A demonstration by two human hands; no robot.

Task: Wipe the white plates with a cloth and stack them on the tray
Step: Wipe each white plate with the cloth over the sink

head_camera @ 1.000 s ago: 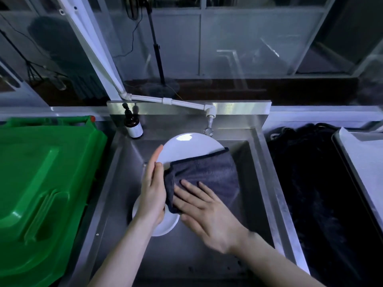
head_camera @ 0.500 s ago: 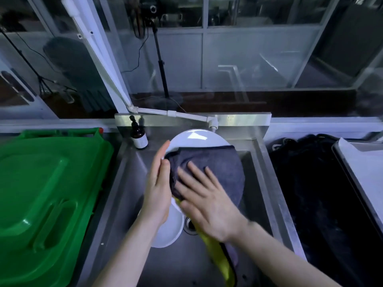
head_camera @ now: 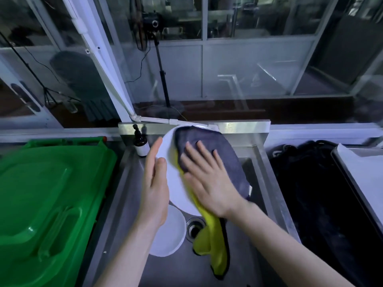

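the person stands at a steel sink (head_camera: 124, 189), and one white plate (head_camera: 175, 189) is held tilted up above the basin, its top edge near the back wall of the sink. the left hand (head_camera: 154, 183) is released, fingers straight, its palm and thumb set against the plate's left rim to prop it. the right hand (head_camera: 209, 183) is also not clenched: its fingers are spread flat and press a cloth (head_camera: 219, 154) onto the plate's face. the cloth is grey on the side facing up and yellow underneath, and its loose end hangs down past the drain (head_camera: 194, 226) toward the front of the sink.

a second white plate (head_camera: 171, 235) lies on the sink floor, just left of the drain, partly under the left wrist. a dark soap bottle (head_camera: 141, 142) stands at the sink's back left corner. a green bin (head_camera: 51, 193) sits to the left of the sink. to the right of the sink, past some dark material, the tray (head_camera: 360, 175) lies at the far edge of view.

as i judge it, the task is early to midway. this plate is in the middle of being wiped and the one on the sink floor waits its turn. i see no stack on the part of the tray in view, so carrying plates over to it looks left to do.
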